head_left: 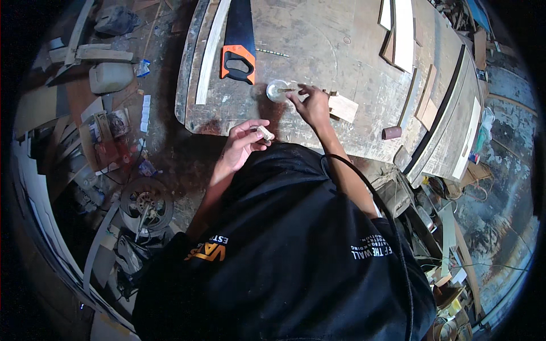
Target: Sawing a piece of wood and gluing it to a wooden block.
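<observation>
Pinching small pale block [264,133] in left hand [241,144], near edge of bench [313,51]; gripping thin stick [288,89] in right hand [314,106], at round pot [274,93]. Could tip pot by snagging rim with stick.

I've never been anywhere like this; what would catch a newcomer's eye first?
Probably the orange-handled saw, lying toward the left of the worn workbench. Nearer the person, the right hand holds a thin stick at a small round container, while the left hand holds a small pale block near the bench's edge.
</observation>
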